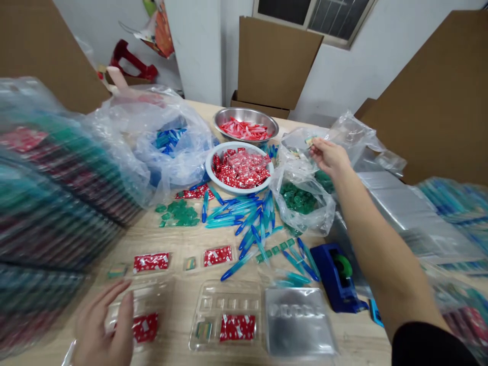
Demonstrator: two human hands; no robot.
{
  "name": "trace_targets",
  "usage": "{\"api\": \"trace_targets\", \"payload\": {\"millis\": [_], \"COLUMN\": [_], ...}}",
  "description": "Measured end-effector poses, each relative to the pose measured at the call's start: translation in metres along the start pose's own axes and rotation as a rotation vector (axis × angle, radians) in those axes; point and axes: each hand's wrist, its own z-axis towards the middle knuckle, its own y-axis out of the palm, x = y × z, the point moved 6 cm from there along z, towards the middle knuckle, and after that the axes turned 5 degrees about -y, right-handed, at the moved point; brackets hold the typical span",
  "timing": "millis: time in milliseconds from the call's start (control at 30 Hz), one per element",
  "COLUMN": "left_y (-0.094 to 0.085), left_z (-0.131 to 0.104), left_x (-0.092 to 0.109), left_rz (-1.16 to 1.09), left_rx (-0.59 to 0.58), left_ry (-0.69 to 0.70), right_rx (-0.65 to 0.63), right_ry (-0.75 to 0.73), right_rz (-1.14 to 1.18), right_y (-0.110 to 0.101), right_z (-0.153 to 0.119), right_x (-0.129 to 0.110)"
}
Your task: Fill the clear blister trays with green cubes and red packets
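My right hand (331, 156) reaches to the back right, pinching a small yellow-green piece (309, 140) over a clear plastic bag (290, 161). Low on the left, my left hand (107, 325) has thumb and fingers apart, beside a clear moulded tray (162, 300) with a red spotted packet (145, 328) in it; part of that tray is hidden by the hand. In the middle, another clear tray (204, 345) holds a small green-yellow piece (203, 330) and a red spotted packet (238, 327). Two more filled trays lie behind these.
Blue pens (244, 216) lie scattered mid-table. Behind them stand a white bowl (209, 170) of red packets and a steel bowl (275, 127) of pink-red pieces. A blue tape dispenser (331, 279) sits right of the clear trays (297, 325). Stacked filled trays (49, 203) rise at left.
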Motion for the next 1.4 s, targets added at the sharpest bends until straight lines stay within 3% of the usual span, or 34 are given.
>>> {"api": "trace_targets", "payload": {"millis": [133,233,367,500,600,833,1000,1133,1400], "left_y": [0.033,0.047,0.055,0.057,0.054,0.040,0.035,0.038,0.049], "left_z": [-0.003,-0.006,-0.007,-0.013,-0.018,-0.019,-0.017,-0.016,-0.011], "left_x": [0.070,0.119,0.149,0.151,0.149,0.165,0.167,0.156,0.129], "left_rz": [-0.168,-0.345,-0.515,-0.555,-0.544,-0.261,-0.214,-0.391,-0.885], "left_rx": [-0.124,-0.207,-0.296,-0.319,-0.268,-0.170,-0.233,-0.295,-0.298], "left_ry": [-0.031,0.090,0.122,0.185,0.303,0.563,0.614,0.483,0.003], "right_rx": [-0.081,-0.179,-0.247,-0.280,-0.302,-0.369,-0.475,-0.490,-0.459], "right_ry": [0.075,0.189,0.252,0.201,0.167,0.032,-0.089,-0.097,0.068], "right_rz": [0.174,0.394,0.489,0.459,0.412,0.235,0.139,0.133,0.265], "right_y": [0.048,0.091,0.120,0.126,0.125,0.120,0.121,0.122,0.139], "right_z": [-0.083,-0.158,-0.217,-0.231,-0.233,-0.234,-0.233,-0.232,-0.239], "right_x": [-0.022,-0.029,-0.033,-0.040,-0.046,-0.057,-0.067,-0.067,-0.048]}}
